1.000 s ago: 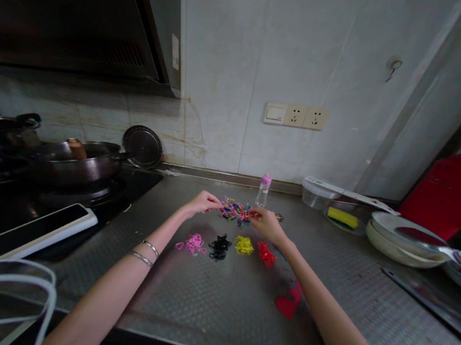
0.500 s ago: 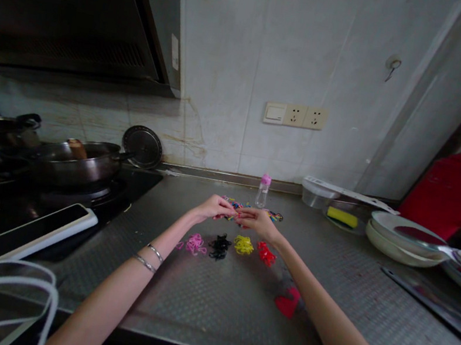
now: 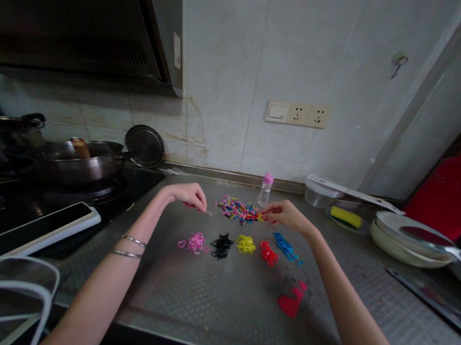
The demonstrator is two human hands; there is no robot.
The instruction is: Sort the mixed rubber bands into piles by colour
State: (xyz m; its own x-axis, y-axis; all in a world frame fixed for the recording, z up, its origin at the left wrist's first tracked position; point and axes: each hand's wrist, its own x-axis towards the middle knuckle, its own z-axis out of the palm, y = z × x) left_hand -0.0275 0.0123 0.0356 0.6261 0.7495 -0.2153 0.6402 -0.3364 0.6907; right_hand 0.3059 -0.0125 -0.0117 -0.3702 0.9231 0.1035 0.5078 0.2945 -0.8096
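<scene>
My left hand (image 3: pixel 191 195) is pinched on a small pale pink band (image 3: pixel 208 212), above the counter left of the mixed pile. My right hand (image 3: pixel 281 213) is closed on a small yellow band (image 3: pixel 261 216) at the right edge of the mixed pile of colourful bands (image 3: pixel 237 209). Nearer to me lie separate heaps: pink bands (image 3: pixel 196 243), black bands (image 3: pixel 222 245), yellow bands (image 3: pixel 246 244), red bands (image 3: pixel 268 253) and blue bands (image 3: pixel 285 246). A small clear bottle with a pink cap (image 3: pixel 265 189) stands behind the mixed pile.
A clear bag with a red print (image 3: pixel 291 302) lies front right. Pans (image 3: pixel 81 161) and a phone-like device (image 3: pixel 39 231) are at left, with white cables (image 3: pixel 36 288). Bowls (image 3: pixel 405 245), a yellow sponge (image 3: pixel 346 217), a knife (image 3: pixel 435 301) and a red flask (image 3: pixel 459 189) are at right.
My hands were together over the mixed pile and have parted, the left one moving left and the right one right. The blue heap, hidden before, now shows.
</scene>
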